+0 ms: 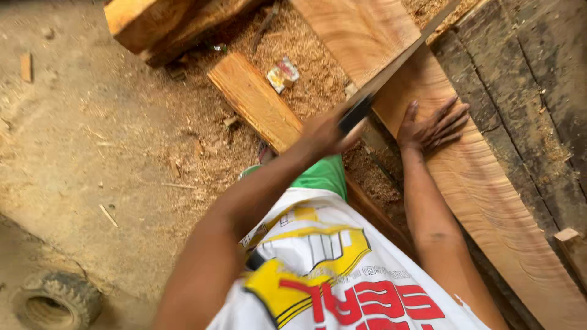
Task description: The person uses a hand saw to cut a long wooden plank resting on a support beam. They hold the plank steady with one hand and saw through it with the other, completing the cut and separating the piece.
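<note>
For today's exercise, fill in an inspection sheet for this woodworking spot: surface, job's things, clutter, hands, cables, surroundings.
Surface: long pale-brown wooden plank lying on dark weathered boards.
Job's things: long straight-edged tool with a dark handle, laid across the plank; its kind is too blurred to tell.
Clutter: sawdust, a small crumpled packet, a shorter orange-brown plank on the ground.
Hands: left hand grips the tool's handle; right hand pressed flat on the plank.
Cables: nothing seen.
Surroundings: dirt floor, old rubber tyre, stacked timber.

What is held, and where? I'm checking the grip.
The left hand grips a long blade by its dark handle. The right hand lies flat on the plank.
</note>
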